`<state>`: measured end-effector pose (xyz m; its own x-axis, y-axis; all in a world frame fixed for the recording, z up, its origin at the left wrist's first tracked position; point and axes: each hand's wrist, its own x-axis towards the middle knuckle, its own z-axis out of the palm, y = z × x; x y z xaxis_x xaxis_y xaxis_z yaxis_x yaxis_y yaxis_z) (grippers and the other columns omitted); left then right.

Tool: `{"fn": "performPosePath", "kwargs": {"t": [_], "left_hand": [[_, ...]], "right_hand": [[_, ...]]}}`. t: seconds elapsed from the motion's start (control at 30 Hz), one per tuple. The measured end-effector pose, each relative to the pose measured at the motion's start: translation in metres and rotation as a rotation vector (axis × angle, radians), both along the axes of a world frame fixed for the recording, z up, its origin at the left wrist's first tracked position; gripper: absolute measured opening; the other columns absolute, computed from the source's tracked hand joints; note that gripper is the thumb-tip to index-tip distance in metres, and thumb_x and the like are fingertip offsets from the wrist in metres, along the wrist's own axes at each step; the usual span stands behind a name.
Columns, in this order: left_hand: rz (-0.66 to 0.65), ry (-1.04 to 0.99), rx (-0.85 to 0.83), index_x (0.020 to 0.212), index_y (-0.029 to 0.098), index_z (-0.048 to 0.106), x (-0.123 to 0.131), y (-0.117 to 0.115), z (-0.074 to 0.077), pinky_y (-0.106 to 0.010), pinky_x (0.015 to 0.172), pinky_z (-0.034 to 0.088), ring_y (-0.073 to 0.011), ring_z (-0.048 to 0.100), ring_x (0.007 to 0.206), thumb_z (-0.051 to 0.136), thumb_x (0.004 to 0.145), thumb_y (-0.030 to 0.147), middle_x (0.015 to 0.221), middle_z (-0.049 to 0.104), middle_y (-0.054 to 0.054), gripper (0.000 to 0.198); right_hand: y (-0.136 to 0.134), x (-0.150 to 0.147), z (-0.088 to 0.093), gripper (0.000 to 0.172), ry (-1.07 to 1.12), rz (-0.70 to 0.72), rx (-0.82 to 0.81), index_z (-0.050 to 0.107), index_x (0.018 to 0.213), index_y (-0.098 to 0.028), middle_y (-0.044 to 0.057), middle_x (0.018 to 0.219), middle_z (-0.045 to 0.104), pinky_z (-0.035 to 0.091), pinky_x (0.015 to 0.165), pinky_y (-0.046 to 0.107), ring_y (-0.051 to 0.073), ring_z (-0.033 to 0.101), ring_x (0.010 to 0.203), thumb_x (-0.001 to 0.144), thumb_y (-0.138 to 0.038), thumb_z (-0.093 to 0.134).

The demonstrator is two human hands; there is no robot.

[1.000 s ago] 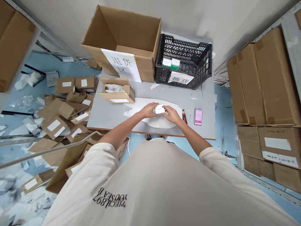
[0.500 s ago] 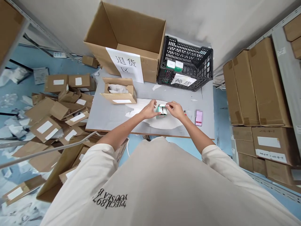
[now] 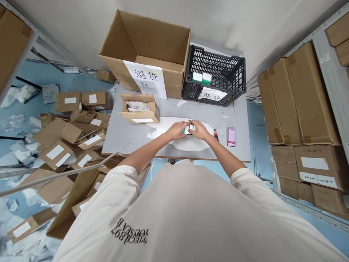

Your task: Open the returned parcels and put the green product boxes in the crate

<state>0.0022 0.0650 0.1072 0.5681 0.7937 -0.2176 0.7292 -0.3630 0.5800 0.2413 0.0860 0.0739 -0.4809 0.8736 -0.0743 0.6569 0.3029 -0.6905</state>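
My left hand [image 3: 176, 131] and my right hand [image 3: 198, 130] meet over the middle of the grey table [image 3: 128, 133]. Both are closed around a small green and white box [image 3: 189, 129], which rests just above a white sheet [image 3: 188, 143] on the table. Only a sliver of the small box shows between my fingers.
A large open carton [image 3: 148, 54] with a paper label and a black crate [image 3: 216, 78] holding small boxes stand at the table's back. An open small carton [image 3: 139, 109] lies left, a red-tipped tool [image 3: 216, 135] and a pink item [image 3: 231, 136] right. Cartons [image 3: 71, 127] litter the floor; stacked boxes [image 3: 297, 98] fill the right shelf.
The small box has turned from showing a white face to its green side. My right hand lifted off its top half a second ago and has closed back onto it.
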Motion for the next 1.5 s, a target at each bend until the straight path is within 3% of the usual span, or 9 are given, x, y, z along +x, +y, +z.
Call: {"fn": "performPosePath", "kwargs": {"t": [0.13,0.3,0.53,0.63,0.73,0.9,1.1,1.3,1.5], "left_hand": [[-0.034,0.020,0.072,0.166,0.023,0.058,0.000,0.000,-0.001,-0.057,0.129,0.046,-0.0430,0.056,0.158,0.081,0.097,0.041,0.170,0.059,-0.020,0.074],[-0.120,0.059,0.143,0.156,0.024,0.068,-0.001,0.003,0.002,-0.058,0.124,0.050,-0.0445,0.056,0.156,0.079,0.098,0.038,0.174,0.054,-0.021,0.061],[-0.101,0.015,0.123,0.123,0.021,0.075,-0.011,0.007,0.002,-0.051,0.113,0.059,-0.0389,0.071,0.133,0.085,0.091,0.039,0.154,0.068,-0.019,0.037],[-0.080,0.008,0.113,0.108,0.022,0.076,-0.017,0.005,-0.001,-0.052,0.117,0.058,-0.0400,0.073,0.136,0.085,0.090,0.039,0.155,0.070,-0.018,0.026],[-0.036,0.004,0.110,0.102,0.023,0.077,-0.019,0.002,-0.006,-0.055,0.123,0.055,-0.0410,0.071,0.143,0.086,0.090,0.038,0.158,0.073,-0.017,0.021],[0.021,-0.060,0.103,0.100,0.024,0.079,-0.016,-0.002,-0.013,-0.056,0.129,0.052,-0.0396,0.068,0.152,0.085,0.089,0.032,0.163,0.072,-0.016,0.015],[0.062,-0.095,0.076,0.095,0.024,0.079,-0.016,-0.002,-0.013,-0.059,0.129,0.052,-0.0419,0.070,0.149,0.090,0.087,0.034,0.161,0.073,-0.016,0.017],[0.031,-0.096,0.095,0.090,0.025,0.071,-0.014,-0.002,-0.009,-0.052,0.115,0.058,-0.0404,0.077,0.134,0.089,0.088,0.040,0.135,0.083,-0.015,0.023],[0.072,-0.029,0.087,0.113,0.025,0.065,-0.010,-0.003,-0.001,-0.048,0.102,0.060,-0.0400,0.081,0.120,0.089,0.087,0.038,0.119,0.084,-0.014,0.037]], "right_hand": [[-0.005,0.000,0.000,0.068,0.042,-0.003,-0.014,0.068,0.160,-0.020,0.018,0.159,0.073,0.051,0.131,0.060,0.038,0.067,0.148,0.093,-0.028,0.070],[0.001,0.008,0.001,0.071,0.133,-0.030,-0.084,0.064,0.162,-0.021,0.014,0.155,0.076,0.061,0.119,0.054,0.034,0.072,0.140,0.091,-0.023,0.061],[-0.004,0.015,0.014,0.040,-0.035,0.006,0.124,0.082,0.125,-0.021,0.016,0.135,0.077,0.056,0.117,0.053,0.034,0.068,0.128,0.093,-0.011,0.059],[-0.008,0.010,0.024,0.034,-0.128,0.041,0.124,0.084,0.115,-0.021,0.015,0.121,0.076,0.055,0.109,0.046,0.032,0.068,0.117,0.098,-0.009,0.057],[-0.013,0.001,0.037,0.035,-0.207,0.078,0.100,0.085,0.117,-0.020,0.014,0.122,0.076,0.054,0.107,0.042,0.031,0.069,0.116,0.104,-0.010,0.054],[-0.025,-0.020,0.059,0.023,-0.487,0.068,0.094,0.084,0.119,-0.018,0.019,0.131,0.079,0.050,0.107,0.045,0.036,0.068,0.123,0.110,-0.029,0.066],[-0.028,-0.048,0.077,0.030,-0.686,0.038,0.053,0.081,0.125,-0.016,0.023,0.131,0.083,0.045,0.111,0.049,0.041,0.068,0.131,0.108,-0.040,0.075],[-0.021,-0.064,0.084,0.036,-0.779,0.031,-0.024,0.076,0.134,-0.014,0.022,0.122,0.086,0.047,0.110,0.048,0.041,0.071,0.132,0.105,-0.035,0.078],[-0.013,-0.071,0.088,0.044,-0.827,0.084,-0.081,0.071,0.141,-0.015,0.020,0.123,0.086,0.048,0.110,0.045,0.039,0.072,0.133,0.099,-0.027,0.080]]}}
